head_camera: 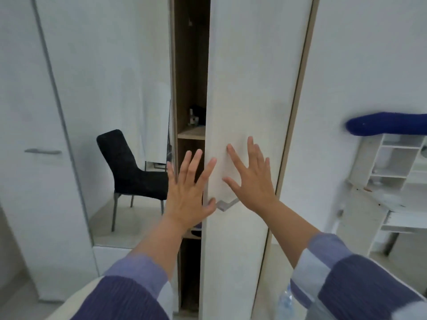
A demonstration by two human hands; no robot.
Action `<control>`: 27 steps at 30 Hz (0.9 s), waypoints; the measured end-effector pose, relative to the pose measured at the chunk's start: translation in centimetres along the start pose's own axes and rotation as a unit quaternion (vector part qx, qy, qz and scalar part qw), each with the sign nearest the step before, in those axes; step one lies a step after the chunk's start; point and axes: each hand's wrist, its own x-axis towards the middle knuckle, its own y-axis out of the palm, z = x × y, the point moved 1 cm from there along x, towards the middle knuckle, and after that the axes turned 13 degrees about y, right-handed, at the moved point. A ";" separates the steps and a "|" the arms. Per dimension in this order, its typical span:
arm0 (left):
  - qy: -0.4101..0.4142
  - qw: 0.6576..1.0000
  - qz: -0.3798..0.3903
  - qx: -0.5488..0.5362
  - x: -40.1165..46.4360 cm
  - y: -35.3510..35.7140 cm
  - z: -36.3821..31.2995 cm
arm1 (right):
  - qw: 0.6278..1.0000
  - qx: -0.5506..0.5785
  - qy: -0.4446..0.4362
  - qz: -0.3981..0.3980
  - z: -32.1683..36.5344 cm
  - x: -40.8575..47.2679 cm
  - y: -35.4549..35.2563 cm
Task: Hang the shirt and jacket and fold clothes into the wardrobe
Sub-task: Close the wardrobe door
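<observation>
Door (41,158) far left, white, closed, with a grey lever handle (42,151) partway up. Next right, a mirror panel (120,88) showing a black chair (129,172) on grey legs, standing on pale floor. Whether the chair is a reflection or seen direct, cannot tell for sure.

Wardrobe (242,65) fills the centre — pale door almost closed, a narrow dark gap (190,77) left open along its left edge. Inside the gap, brown wood walls and a shelf (191,133) with a small dark item (196,116) on it, too blurred to name. Lower in the gap, a bit of dark fabric (196,229) on another shelf, mostly hidden by the forearm. Shirt and jacket not identifiable in view.

Left hand (188,192) is spread flat, fingers straight and fanned, across the gap; index finger and thumb lie on the door's left edge, little finger over the mirror frame. A metal door handle (227,204) sits just right of the left thumb, between the two wrists. Right hand (253,179) is also spread, palm flat against the door face, fingers pointing up, holding nothing. Both sleeves (346,273) blue-purple, pushed up off the forearms.

Bottom, near the right sleeve, top of a clear plastic bottle (286,301), blurred.

Right of the wardrobe, a white wall, then a dark blue object (388,123) sticking in from the right edge — cannot tell what. Under it, a white shelf unit (397,158) with cubbies on a white desk (374,204).
</observation>
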 end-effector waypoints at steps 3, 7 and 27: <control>-0.041 0.999 0.011 -0.025 -0.1 1.6 3.9 | 1.000 -0.011 -0.014 0.016 2.2 2.4 3.0; -0.060 0.996 0.020 -0.070 0.5 4.2 8.9 | 0.999 -0.025 -0.021 0.002 4.2 5.8 7.0; -0.059 0.998 -0.023 0.015 7.5 22.1 23.4 | 0.994 -0.092 0.021 -0.050 6.3 19.3 22.5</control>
